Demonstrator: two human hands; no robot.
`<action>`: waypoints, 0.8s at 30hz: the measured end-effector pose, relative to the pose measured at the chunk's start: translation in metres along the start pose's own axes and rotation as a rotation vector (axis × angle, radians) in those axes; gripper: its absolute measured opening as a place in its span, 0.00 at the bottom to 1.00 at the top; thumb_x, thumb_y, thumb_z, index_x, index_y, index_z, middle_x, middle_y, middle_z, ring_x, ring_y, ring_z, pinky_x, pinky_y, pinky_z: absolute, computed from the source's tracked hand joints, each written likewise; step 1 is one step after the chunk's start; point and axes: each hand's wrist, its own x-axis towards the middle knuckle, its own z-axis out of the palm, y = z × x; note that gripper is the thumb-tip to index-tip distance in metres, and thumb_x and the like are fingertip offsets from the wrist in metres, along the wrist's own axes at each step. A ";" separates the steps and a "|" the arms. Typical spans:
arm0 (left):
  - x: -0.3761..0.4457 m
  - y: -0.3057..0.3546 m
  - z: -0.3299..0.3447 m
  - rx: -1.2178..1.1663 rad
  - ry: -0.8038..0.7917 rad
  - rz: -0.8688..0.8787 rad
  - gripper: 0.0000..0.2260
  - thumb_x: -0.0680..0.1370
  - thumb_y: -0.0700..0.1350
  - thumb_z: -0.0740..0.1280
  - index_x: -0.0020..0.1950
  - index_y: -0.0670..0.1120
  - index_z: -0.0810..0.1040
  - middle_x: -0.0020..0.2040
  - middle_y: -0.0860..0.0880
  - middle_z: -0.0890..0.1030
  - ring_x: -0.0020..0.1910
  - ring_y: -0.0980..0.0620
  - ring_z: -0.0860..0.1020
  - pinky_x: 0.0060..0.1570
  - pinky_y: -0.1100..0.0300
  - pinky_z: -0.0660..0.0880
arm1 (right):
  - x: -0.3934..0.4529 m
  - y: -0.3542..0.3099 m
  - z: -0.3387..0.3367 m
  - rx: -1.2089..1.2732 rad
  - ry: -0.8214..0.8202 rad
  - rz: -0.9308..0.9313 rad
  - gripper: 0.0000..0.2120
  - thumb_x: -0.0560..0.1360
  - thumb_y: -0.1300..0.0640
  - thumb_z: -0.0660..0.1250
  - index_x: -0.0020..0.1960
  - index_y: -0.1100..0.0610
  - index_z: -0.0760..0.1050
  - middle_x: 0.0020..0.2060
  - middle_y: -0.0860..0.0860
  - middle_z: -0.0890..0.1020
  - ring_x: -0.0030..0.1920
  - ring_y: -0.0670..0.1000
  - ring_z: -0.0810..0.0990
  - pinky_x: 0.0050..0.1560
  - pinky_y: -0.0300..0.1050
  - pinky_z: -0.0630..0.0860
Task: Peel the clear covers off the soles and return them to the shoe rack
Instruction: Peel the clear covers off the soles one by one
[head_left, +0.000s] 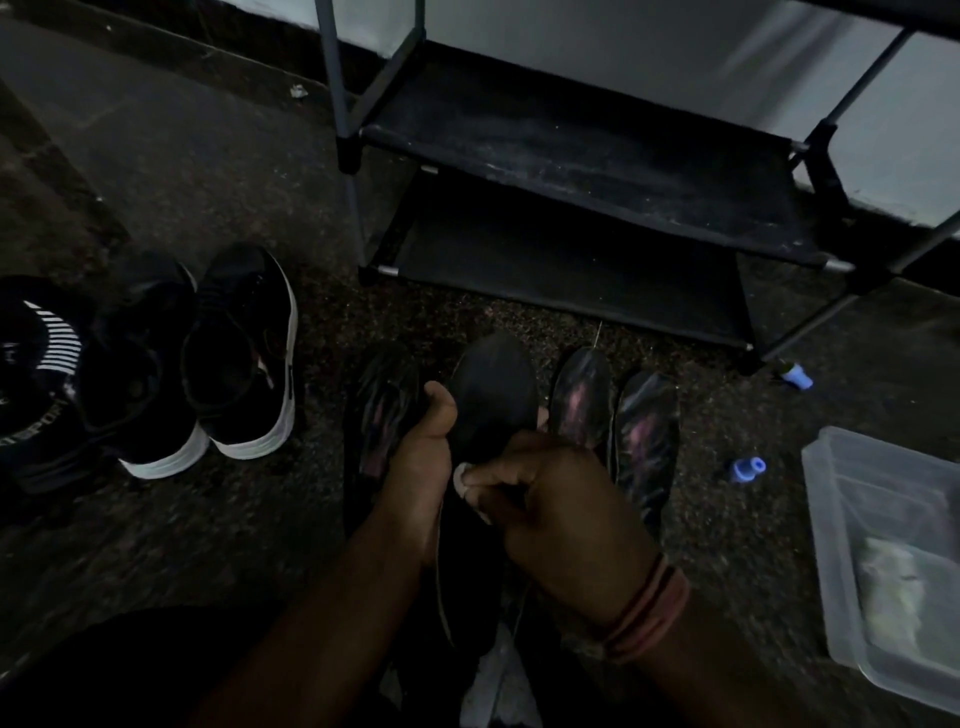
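A dark speckled floor (218, 519) fills most of the frame. In the upper right, a black shoe rack (587, 150) with two fabric shelves and grey poles is seen against a pale wall; both shelves are bare. At the right edge a clear plastic container (841, 571) is set on the floor, with pale contents that cannot be made out. At the left, a pair of black sneakers (208, 364) with white soles is placed side by side, and just beside them at the far left lies a dark striped item (41, 353) that cannot be identified.

In the lower centre a dark sole (491, 400) is held up between both hands, its toe pointing toward the rack. The left hand (421, 457) is wrapped around the sole's left edge, with the thumb pressed on its top face. The right hand (561, 504), a band at its wrist, is curled inward, and its fingers (467, 480) are pinched narrowly at the sole's middle; whether a clear cover is gripped there cannot be told. One glossy sole (379, 415) lies on the floor left of the hands, and two more (613, 415) lie right of them. Two small blue caps (748, 468) are scattered near the container.
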 end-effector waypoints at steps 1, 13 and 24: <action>-0.007 0.001 0.004 -0.017 -0.081 -0.002 0.28 0.87 0.55 0.50 0.54 0.36 0.83 0.46 0.46 0.85 0.41 0.54 0.86 0.29 0.71 0.77 | 0.002 0.003 0.000 -0.106 0.048 -0.033 0.08 0.78 0.52 0.68 0.43 0.50 0.84 0.36 0.47 0.78 0.39 0.47 0.79 0.45 0.49 0.77; -0.008 -0.016 0.001 0.083 -0.151 -0.236 0.30 0.82 0.66 0.54 0.57 0.46 0.87 0.60 0.43 0.85 0.57 0.46 0.85 0.55 0.52 0.79 | 0.017 0.041 -0.012 -0.261 0.494 0.100 0.08 0.79 0.57 0.67 0.54 0.56 0.84 0.38 0.51 0.73 0.37 0.48 0.73 0.42 0.43 0.74; 0.008 0.005 -0.021 -0.247 -0.108 -0.112 0.36 0.82 0.68 0.52 0.61 0.39 0.84 0.68 0.39 0.79 0.63 0.41 0.81 0.58 0.46 0.81 | 0.000 -0.023 0.007 -0.032 -0.066 -0.035 0.08 0.77 0.57 0.66 0.48 0.50 0.84 0.40 0.47 0.77 0.41 0.46 0.79 0.44 0.47 0.77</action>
